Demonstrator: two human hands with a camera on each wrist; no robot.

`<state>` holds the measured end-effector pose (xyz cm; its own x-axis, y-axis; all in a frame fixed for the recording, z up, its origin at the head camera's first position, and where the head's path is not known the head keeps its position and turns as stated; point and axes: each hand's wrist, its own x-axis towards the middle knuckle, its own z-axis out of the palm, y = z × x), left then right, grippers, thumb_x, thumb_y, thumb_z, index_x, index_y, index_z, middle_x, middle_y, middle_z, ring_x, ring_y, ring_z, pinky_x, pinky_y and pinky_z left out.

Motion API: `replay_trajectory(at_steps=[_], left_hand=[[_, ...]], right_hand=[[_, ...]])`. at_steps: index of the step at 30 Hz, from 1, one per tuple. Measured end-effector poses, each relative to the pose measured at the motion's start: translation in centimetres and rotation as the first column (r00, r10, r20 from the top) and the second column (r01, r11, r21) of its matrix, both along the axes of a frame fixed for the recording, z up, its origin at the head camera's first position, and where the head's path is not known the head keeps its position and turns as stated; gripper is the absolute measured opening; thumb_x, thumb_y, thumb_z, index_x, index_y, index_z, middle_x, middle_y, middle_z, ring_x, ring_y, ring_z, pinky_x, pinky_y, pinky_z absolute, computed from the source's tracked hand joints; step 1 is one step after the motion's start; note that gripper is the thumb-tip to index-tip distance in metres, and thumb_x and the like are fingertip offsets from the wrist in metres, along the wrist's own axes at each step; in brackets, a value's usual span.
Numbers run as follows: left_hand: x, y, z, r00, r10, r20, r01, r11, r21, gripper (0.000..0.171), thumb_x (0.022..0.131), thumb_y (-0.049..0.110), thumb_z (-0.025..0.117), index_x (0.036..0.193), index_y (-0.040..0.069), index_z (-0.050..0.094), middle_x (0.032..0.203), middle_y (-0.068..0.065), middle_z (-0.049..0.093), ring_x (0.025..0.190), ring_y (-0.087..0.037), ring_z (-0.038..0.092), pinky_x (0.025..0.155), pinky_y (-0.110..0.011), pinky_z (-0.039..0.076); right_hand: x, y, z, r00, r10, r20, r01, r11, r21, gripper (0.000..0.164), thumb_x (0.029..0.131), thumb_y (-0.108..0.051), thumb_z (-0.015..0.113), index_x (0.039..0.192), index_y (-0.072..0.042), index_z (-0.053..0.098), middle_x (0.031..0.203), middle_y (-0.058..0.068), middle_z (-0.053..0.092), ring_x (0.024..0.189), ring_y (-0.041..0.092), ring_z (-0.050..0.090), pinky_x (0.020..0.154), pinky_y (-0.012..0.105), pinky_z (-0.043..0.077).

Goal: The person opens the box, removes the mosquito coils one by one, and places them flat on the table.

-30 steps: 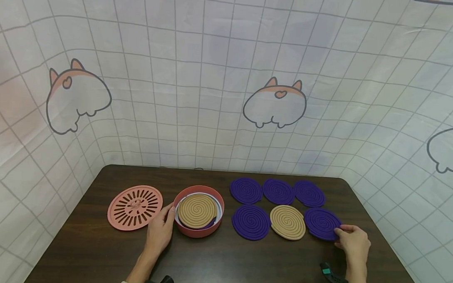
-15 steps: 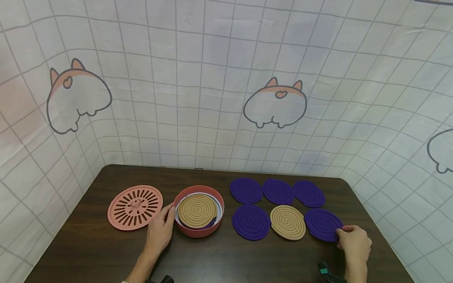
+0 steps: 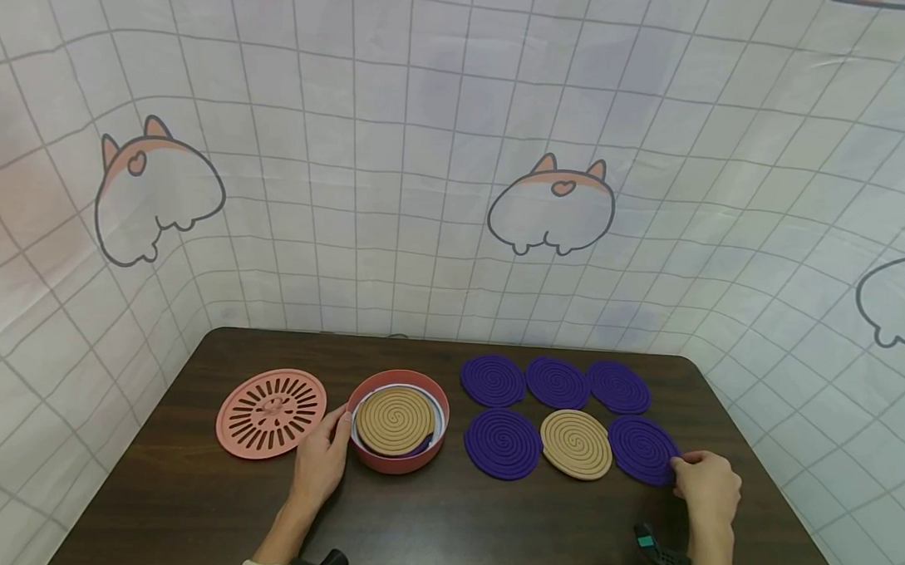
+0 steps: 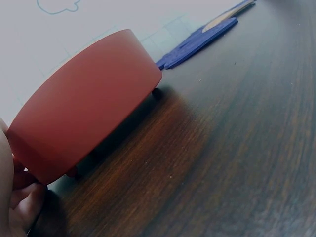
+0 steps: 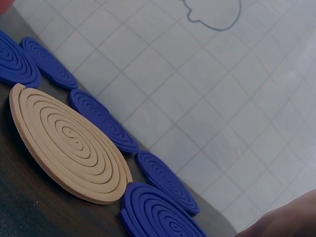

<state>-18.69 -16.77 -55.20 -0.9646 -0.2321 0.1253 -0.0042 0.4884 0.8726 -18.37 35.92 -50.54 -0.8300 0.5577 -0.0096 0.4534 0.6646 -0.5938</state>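
Note:
My left hand (image 3: 319,463) holds the left side of a round red mosquito coil box (image 3: 392,466). In the left wrist view, curled fingers show by the base of that box (image 4: 89,98). A tan mosquito coil (image 3: 394,420) lies flat inside it, with a bit of purple showing beneath. At the right, my right hand (image 3: 709,489) pinches the right edge of a purple mosquito coil (image 3: 643,448), the front-row one. Beside that coil lies another tan coil (image 3: 576,444). In the right wrist view, the purple coil (image 5: 160,215) is partly cut off and the fingertips are out of frame.
Left of the box lies a pink slotted lid (image 3: 235,439). More purple coils lie on the dark table (image 3: 489,533): one at the front left (image 3: 503,443) of the group, several in the back row (image 3: 556,382). A tile-patterned cloth (image 3: 363,271) rises behind the table.
The purple coil under my right hand has shifted slightly and turned a little on the table. My left hand and the box have stayed in place.

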Motion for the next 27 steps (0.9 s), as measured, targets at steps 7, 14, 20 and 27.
replay_trajectory(at_steps=[7, 14, 20, 27], left_hand=[[0.0, 0.0, 0.0, 1.0, 0.002, -0.008, -0.002, 1.0, 0.001, 0.05, 0.107, 0.039, 0.043, 0.141, 0.005, 0.057, 0.141, -0.018, 0.06, 0.132, -0.036, 0.056, 0.11, -0.055, 0.044], [-0.1, -0.1, -0.1, 1.0, 0.001, -0.02, -0.001, 1.0, 0.005, 0.05, 0.107, 0.04, 0.045, 0.141, 0.005, 0.058, 0.139, -0.018, 0.061, 0.132, -0.035, 0.056, 0.11, -0.054, 0.044], [-0.1, -0.1, -0.2, 1.0, -0.001, -0.031, 0.001, 1.0, 0.002, 0.049, 0.107, 0.04, 0.044, 0.14, 0.006, 0.058, 0.139, -0.018, 0.062, 0.131, -0.035, 0.057, 0.109, -0.054, 0.045], [0.0, -0.1, -0.2, 0.999, 0.009, -0.036, -0.009, 1.0, 0.0, 0.048, 0.107, 0.039, 0.045, 0.139, 0.006, 0.059, 0.138, -0.017, 0.063, 0.13, -0.034, 0.058, 0.107, -0.054, 0.046]], right_hand=[[0.0, -0.1, 0.2, 1.0, 0.013, -0.011, -0.012, 0.999, 0.032, 0.037, 0.094, -0.02, 0.061, 0.112, 0.012, 0.065, 0.087, 0.026, 0.073, 0.07, 0.035, 0.07, 0.082, 0.063, 0.047], [-0.3, -0.6, 0.3, 1.0, -0.001, -0.018, 0.002, 0.997, 0.081, 0.04, 0.094, -0.026, 0.056, 0.11, 0.01, 0.065, 0.11, 0.035, 0.065, 0.103, 0.058, 0.056, 0.079, 0.062, 0.048], [-0.4, -0.8, 0.2, 0.998, 0.012, -0.062, -0.006, 0.996, 0.093, 0.041, 0.093, -0.025, 0.053, 0.112, 0.01, 0.064, 0.11, 0.035, 0.066, 0.105, 0.06, 0.056, 0.081, 0.064, 0.047], [-0.6, -1.4, 0.4, 0.99, 0.022, -0.141, -0.01, 0.996, 0.085, 0.041, 0.096, -0.025, 0.054, 0.113, 0.011, 0.063, 0.108, 0.034, 0.066, 0.104, 0.06, 0.056, 0.082, 0.065, 0.046]])
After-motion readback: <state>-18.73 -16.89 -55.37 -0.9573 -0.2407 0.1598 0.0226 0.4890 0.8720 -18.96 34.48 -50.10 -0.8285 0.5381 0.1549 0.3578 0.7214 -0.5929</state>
